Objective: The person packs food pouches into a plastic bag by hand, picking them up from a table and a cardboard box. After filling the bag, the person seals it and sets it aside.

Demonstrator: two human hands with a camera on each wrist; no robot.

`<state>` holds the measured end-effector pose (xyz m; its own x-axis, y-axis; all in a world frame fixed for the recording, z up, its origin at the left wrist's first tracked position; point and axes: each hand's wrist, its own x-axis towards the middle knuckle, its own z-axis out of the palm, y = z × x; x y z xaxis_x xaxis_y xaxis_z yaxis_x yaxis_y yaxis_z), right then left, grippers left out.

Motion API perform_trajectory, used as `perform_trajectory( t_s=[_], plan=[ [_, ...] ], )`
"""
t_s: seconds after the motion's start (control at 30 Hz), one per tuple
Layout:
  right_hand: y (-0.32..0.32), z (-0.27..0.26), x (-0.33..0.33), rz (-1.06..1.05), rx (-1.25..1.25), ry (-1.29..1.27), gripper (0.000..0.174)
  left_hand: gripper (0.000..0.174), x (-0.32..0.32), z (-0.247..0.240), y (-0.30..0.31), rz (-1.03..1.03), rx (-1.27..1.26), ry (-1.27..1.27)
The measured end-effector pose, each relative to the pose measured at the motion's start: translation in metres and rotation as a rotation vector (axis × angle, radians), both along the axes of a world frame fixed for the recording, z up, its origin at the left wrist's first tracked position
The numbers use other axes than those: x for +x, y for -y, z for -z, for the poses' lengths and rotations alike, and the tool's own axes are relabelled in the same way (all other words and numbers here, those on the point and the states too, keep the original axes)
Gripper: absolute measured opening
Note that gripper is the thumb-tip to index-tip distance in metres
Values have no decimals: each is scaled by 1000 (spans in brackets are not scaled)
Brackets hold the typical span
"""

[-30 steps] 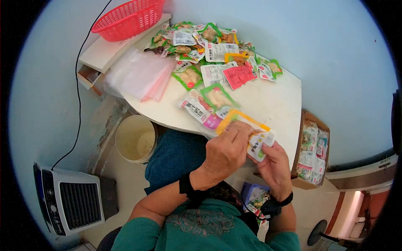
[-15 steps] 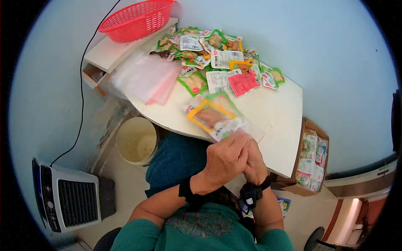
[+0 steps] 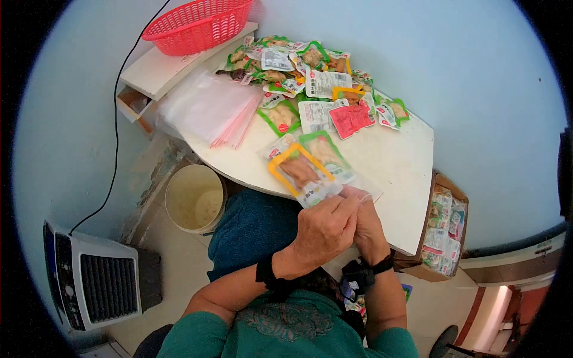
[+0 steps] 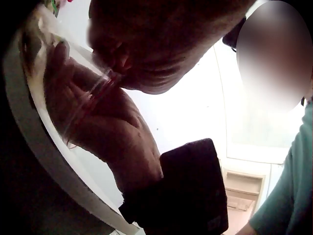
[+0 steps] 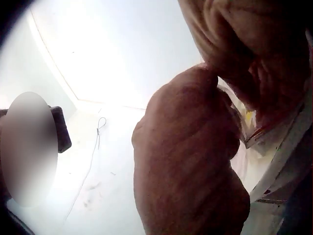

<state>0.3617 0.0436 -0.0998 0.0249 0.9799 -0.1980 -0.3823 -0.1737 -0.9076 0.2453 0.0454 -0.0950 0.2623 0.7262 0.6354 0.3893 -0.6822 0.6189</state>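
Observation:
A clear plastic bag (image 3: pixel 371 188) lies across the table's front edge, its open end toward the person. Inside it show an orange-edged food pouch (image 3: pixel 300 169) with brown contents and a green-edged pouch (image 3: pixel 324 150) with pale contents. My left hand (image 3: pixel 325 230) pinches the bag's near edge with thumb and fingers. Close against it, my right hand (image 3: pixel 368 224) holds the same edge, its fingers partly hidden behind the left. From the left wrist, the bag's edge (image 4: pixel 90 98) runs as a thin reddish strip across the right hand's palm.
A heap of food pouches (image 3: pixel 322 83) covers the table's back. Flat pink-edged plastic bags (image 3: pixel 206 107) lie at the left, below a red basket (image 3: pixel 200 27). A bucket (image 3: pixel 194 200) stands under the table's front edge, and a box of packs (image 3: pixel 440 227) at the right.
The orange-edged pouch has moved left, from between the hands onto the other pouches in the clear bag. The right hand has come in beside the left, and both now hold the bag's edge.

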Motion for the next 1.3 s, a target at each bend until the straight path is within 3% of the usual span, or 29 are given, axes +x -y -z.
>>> perform_trajectory(
  t_s=[0.07, 0.17, 0.27, 0.37, 0.67, 0.77, 0.97, 1.1, 1.3],
  plan=[
    [-5, 19, 5, 1, -14, -68, 14, 15, 0, 0, 1, -8, 14, 4],
    [-10, 11, -3, 4, -34, 170, 13, 17, -1, 1, 0, 4, 35, 25],
    [-12, 5, -4, 3, -141, 227, 12, 18, -3, 0, 0, 21, 30, 15],
    [-11, 17, -10, 76, -52, -113, 16, 18, -1, -3, 1, 44, 31, 16],
    [-14, 27, -5, -34, -56, -64, 19, 14, 1, -1, 0, 36, 41, 17],
    [-5, 19, -2, 50, 115, 228, 24, 15, 0, 3, -5, 43, 54, 40],
    [30, -14, 38, -55, -24, 293, 24, 17, -2, 2, -15, 42, 101, 50],
    [40, -44, 64, 21, -73, 400, 20, 16, -1, 3, -14, 79, 93, 53],
    [21, -65, 90, 82, 54, 567, 21, 15, -5, 7, -19, 86, 111, 8]
  ],
)
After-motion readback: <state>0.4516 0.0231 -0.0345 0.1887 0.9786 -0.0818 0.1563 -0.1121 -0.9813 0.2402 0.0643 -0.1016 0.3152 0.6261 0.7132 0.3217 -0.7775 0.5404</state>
